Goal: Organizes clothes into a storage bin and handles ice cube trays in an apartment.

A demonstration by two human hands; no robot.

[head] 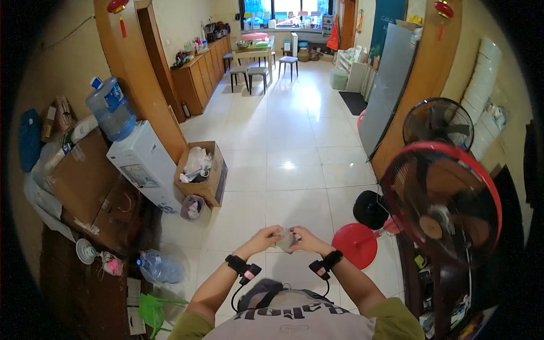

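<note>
Both of my hands meet in front of my chest, over the tiled floor [293, 170]. Between them is a small, thin, greyish translucent item [286, 240], perhaps a plastic bag; its exact kind cannot be told. My left hand [268, 239] grips its left edge with fingers and thumb. On the other side, my right hand [307, 240] pinches its right edge. A black strap with a small cabled device is around each wrist.
A red pedestal fan [442, 204] with a round red base [355, 246] stands at right. To the left are a water dispenser [144, 165], an open cardboard box [202, 174], a small waste bin [194, 209] and an empty water jug [161, 267]. Stools [258, 72] surround a far table.
</note>
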